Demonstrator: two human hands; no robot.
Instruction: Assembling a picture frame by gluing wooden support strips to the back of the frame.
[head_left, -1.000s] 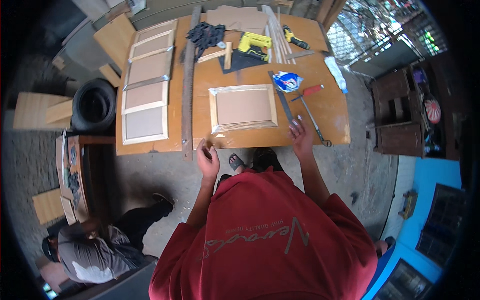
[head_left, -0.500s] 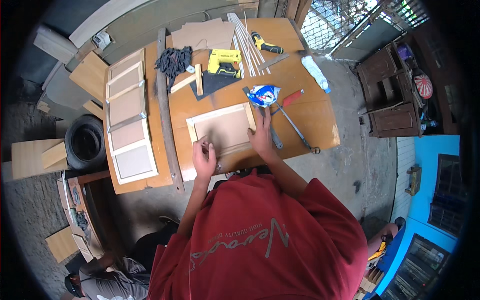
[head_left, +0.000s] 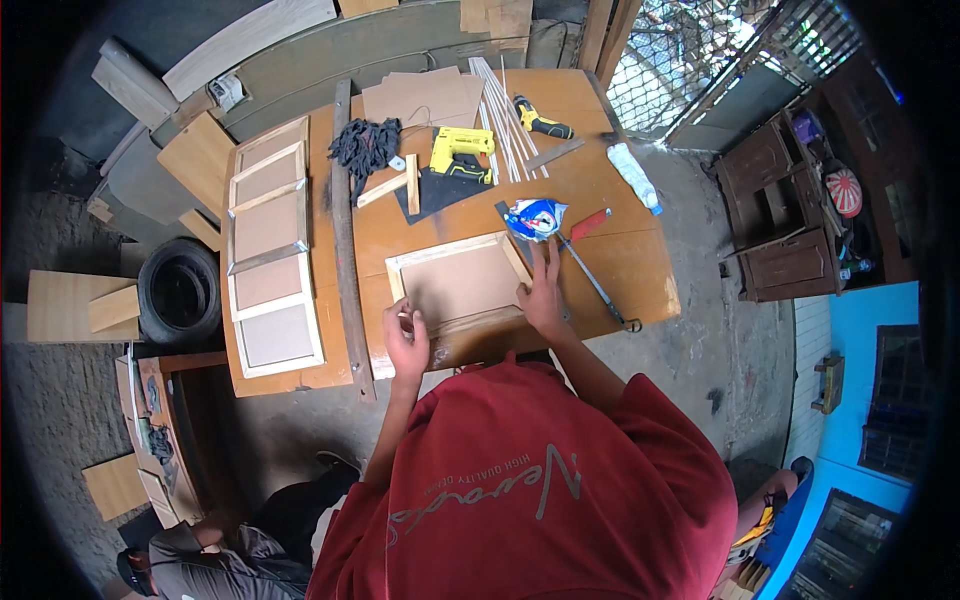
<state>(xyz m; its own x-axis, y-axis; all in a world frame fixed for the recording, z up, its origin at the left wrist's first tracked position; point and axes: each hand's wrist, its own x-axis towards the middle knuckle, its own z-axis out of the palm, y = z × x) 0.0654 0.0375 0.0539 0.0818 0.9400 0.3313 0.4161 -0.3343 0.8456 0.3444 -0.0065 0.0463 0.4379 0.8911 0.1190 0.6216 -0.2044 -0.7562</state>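
Observation:
A wooden picture frame with a brown hardboard back lies slightly askew at the near edge of the orange worktable. My left hand is at the frame's near left corner, fingers curled on the moulding there. My right hand lies flat with fingers apart on the frame's near right corner. Whether the left fingers also pinch something small is too fine to tell.
Behind the frame lie a yellow power tool, a drill, black gloves, thin white strips, a blue-white bag, a long metal clamp and a bottle. Several finished frames line the left. A tyre and another person are lower left.
Both hands moved from the table's near edge onto the frame's near corners. The view has closed in on the table, and the frame now sits a little more turned.

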